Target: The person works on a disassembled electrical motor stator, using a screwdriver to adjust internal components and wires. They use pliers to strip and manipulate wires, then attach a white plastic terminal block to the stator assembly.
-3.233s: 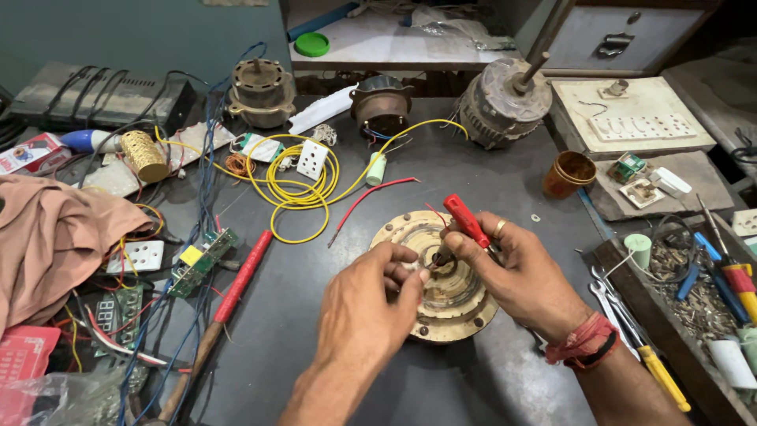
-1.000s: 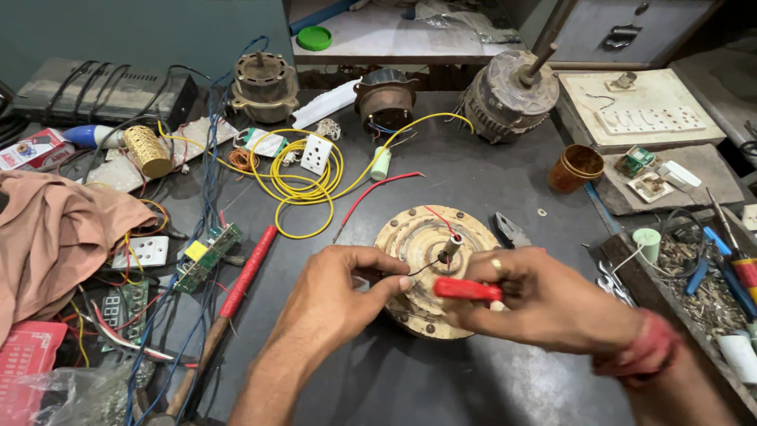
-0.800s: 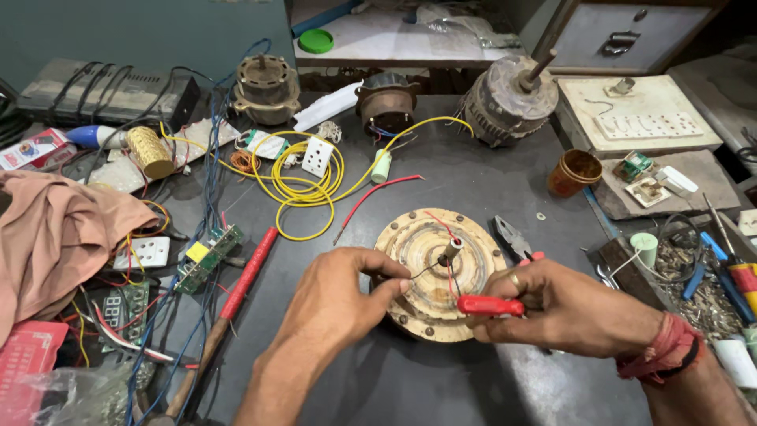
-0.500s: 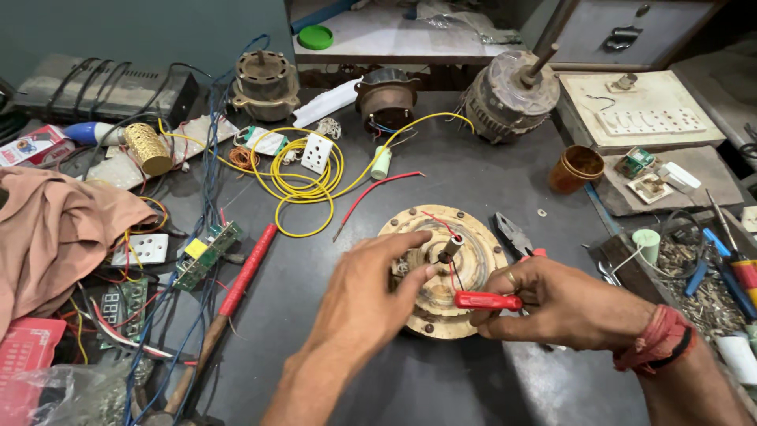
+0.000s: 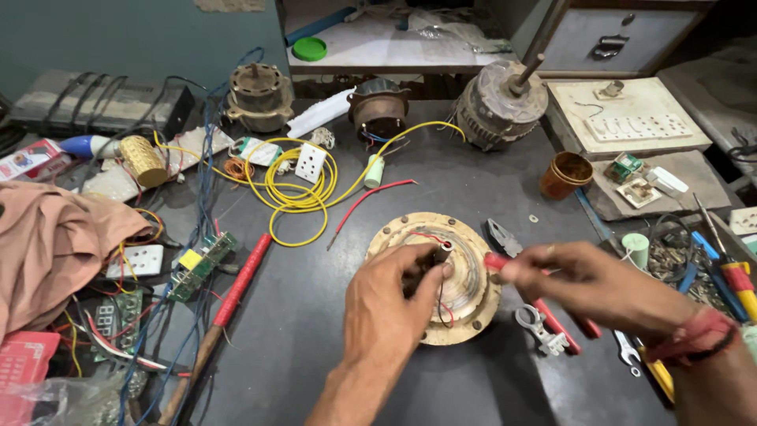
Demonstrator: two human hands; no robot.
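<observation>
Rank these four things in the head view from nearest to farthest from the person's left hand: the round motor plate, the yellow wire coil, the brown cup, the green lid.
From the left hand:
1. Round motor plate: under the fingers.
2. Yellow wire coil and brown cup: too close to call, one up-left, one up-right.
3. Green lid: farthest, on the back shelf.

- A coil of yellow wire (image 5: 296, 183) lay on the dark table (image 5: 315, 331), with a white socket plate (image 5: 311, 162) on it.
- Three old motors stood along the table's far edge: a rusty one (image 5: 257, 96), a dark one (image 5: 379, 108) and a larger grey one (image 5: 501, 102).
- A brown cup (image 5: 564, 174) stood to the right.
- A pink cloth (image 5: 55, 244) lay bunched at the left.
- A red-wrapped rod (image 5: 236, 280) lay aslant beside a small green circuit board (image 5: 202, 264).
</observation>
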